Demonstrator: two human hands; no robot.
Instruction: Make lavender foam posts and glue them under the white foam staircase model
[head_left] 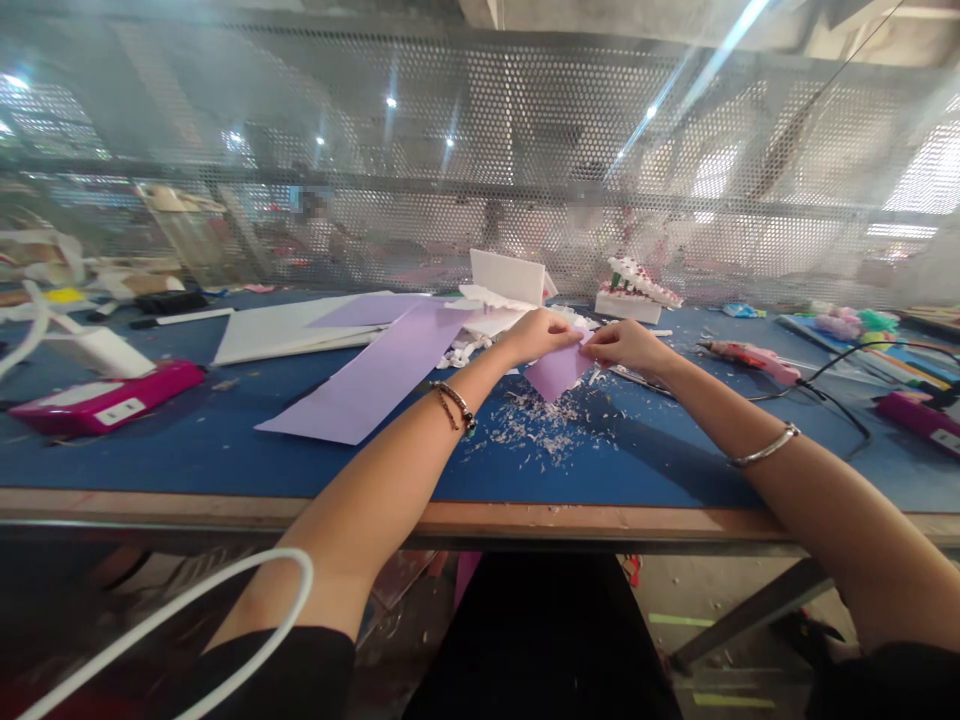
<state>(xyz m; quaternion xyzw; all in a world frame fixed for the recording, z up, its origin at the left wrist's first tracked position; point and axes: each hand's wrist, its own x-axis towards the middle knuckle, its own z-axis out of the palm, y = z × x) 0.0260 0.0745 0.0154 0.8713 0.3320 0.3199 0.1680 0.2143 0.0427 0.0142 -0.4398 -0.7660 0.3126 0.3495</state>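
The left hand is pinching the upper left edge of a small purple sheet between thumb and fingers, just right of the frame's centre. The right hand is pinching the same sheet at its upper right edge, so the piece is hanging between the two hands with a corner pointing down. Below it, white shavings are lying scattered over the blue surface. A beaded bracelet is circling the left wrist, and a silver bangle is circling the right forearm.

Left of centre, a long purple strip is slanting across the surface, partly covering white boards. Behind the hands, a white panel is standing upright. A white model with red specks is sitting right of it, before a perforated metal screen. At the right, a pink glue gun is lying beside a black cord; at the left, a magenta power strip is resting.
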